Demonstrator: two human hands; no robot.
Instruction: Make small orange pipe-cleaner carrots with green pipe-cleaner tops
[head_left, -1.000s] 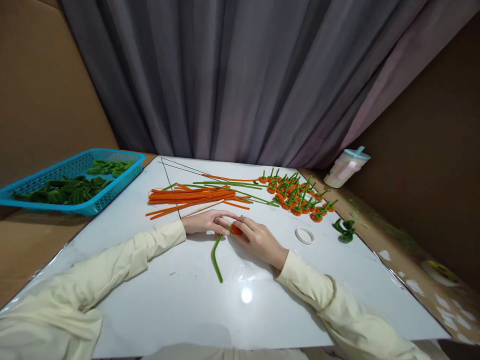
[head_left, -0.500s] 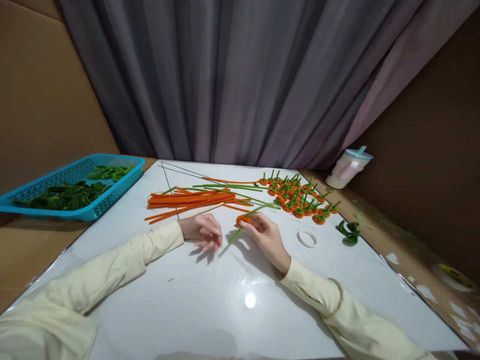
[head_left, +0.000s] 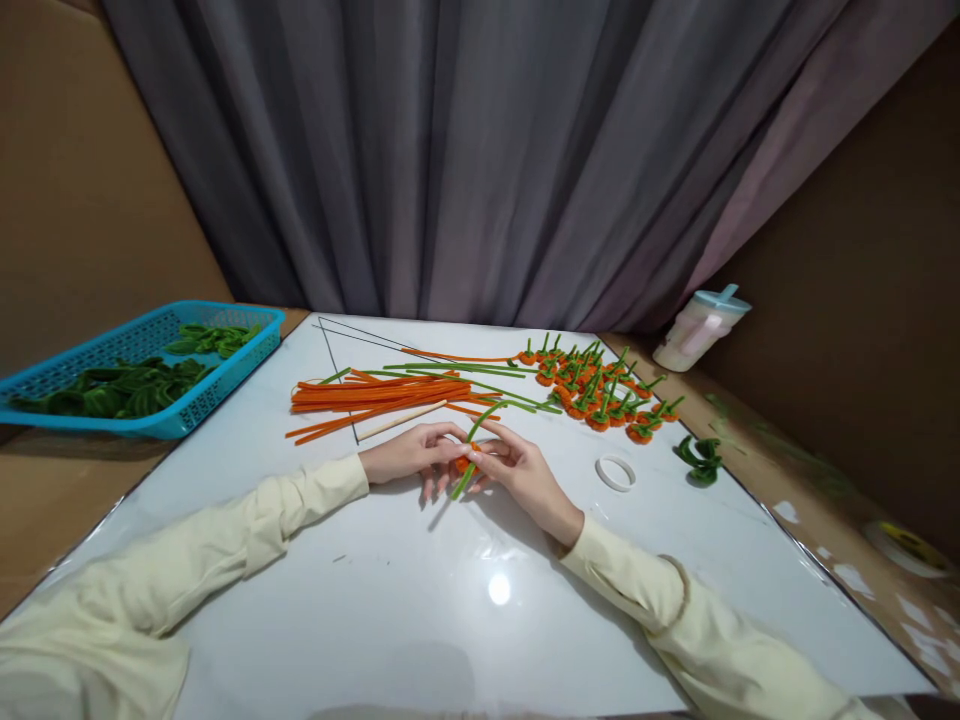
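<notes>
My left hand (head_left: pixel 417 452) and my right hand (head_left: pixel 516 468) meet over the middle of the white table (head_left: pixel 375 600). Both pinch a small orange pipe-cleaner coil with a green stem (head_left: pixel 468 450); the stem slants up to the right between my fingertips. Just behind my hands lies a bundle of orange pipe cleaners (head_left: pixel 382 393) with a thin wooden stick (head_left: pixel 400 420) in front of it. Several finished orange-and-green pieces (head_left: pixel 600 394) are heaped at the back right.
A blue basket (head_left: pixel 225 375) of green pieces sits at the left on a cardboard surface. A white tape ring (head_left: pixel 615 472) and a green scrap (head_left: pixel 697 458) lie at the right. A lidded plastic cup (head_left: pixel 697 330) stands by the grey curtain (head_left: pixel 480 160).
My left hand let go, drew back, then came forward again to the piece. My right hand turned the piece so its green stem swung from pointing down-left to slanting up-right.
</notes>
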